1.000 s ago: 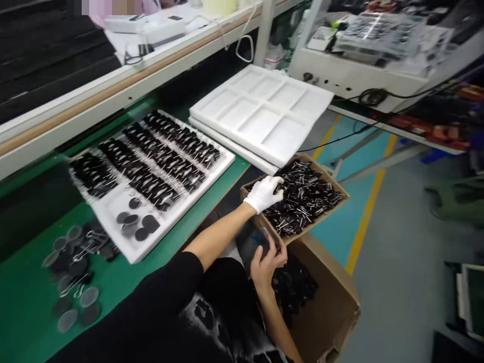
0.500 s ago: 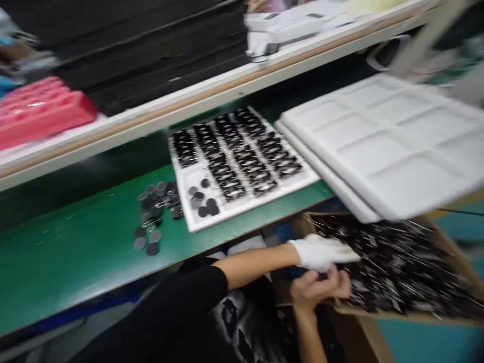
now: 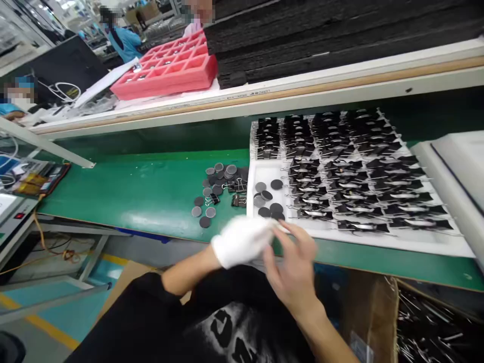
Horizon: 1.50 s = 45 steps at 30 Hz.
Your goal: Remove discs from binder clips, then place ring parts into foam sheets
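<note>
Left hand [image 3: 242, 241], white glove, and bare right hand [image 3: 295, 264] meet at front edge of white tray [image 3: 266, 166], just by its front-left compartment. Both motion-blurred. Right thumb and index stand apart at the base, tips close to the glove; can't tell if the fingers of either hand are clamped on a part.

Tray sits on green counter [image 3: 132, 186]. Clipped rows of black binder clips [image 3: 361, 209] fill the other compartments; front-left one holds loose dark discs [image 3: 276, 184]. More discs [image 3: 210, 212] plus a few loose clips [image 3: 212, 199] piled on the counter, left of tray. Carton [image 3: 394, 307] of clips lower right, below counter edge. Pink foam tray [image 3: 170, 86] up on the shelf [image 3: 227, 107].
</note>
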Available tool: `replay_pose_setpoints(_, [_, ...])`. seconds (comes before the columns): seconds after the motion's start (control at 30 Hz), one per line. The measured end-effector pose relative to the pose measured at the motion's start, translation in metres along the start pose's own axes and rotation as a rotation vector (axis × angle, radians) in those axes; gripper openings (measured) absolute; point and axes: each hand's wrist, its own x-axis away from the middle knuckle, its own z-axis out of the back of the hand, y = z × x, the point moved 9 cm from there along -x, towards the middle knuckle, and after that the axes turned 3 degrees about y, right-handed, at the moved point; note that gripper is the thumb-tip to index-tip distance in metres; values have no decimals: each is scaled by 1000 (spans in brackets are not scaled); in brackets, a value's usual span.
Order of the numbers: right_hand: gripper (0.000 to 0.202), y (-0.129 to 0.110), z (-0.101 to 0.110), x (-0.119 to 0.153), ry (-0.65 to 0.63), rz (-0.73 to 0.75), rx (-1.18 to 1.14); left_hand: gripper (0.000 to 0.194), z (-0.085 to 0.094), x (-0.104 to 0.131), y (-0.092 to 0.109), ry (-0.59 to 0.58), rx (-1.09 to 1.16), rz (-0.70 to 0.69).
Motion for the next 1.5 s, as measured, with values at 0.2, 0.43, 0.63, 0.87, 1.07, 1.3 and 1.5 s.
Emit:
replay_pose_setpoints(0.2, [63, -25, -168, -84, -501, 85, 317, 30, 39, 51, -170, 54, -424, 438])
replay_pose_setpoints(0.43, [46, -24, -194, -71, -482, 146, 480, 34, 48, 33, -192, 110, -321, 190])
replay_pose_setpoints(0.63, [41, -34, -199, -61, -527, 219, 437, 38, 60, -12, -196, -53, -65, 90])
replay_pose_setpoints(0.87, [29, -38, -211, -64, -661, 202, 340, 42, 95, -8, -221, 68, 98, 150])
replay_pose_setpoints(1.07, [22, 13, -133, -117, -234, -342, -232, 35, 91, 14, -212, 27, 233, 186])
replay_pose_setpoints(1.3, [29, 75, -35, -18, 176, -920, -823, 52, 2, -15, -138, -364, -53, -16])
replay_pose_setpoints(1.5, [34, 104, 67, 148, 616, -1235, -668, 37, 13, -27, -141, -273, -5, 27])
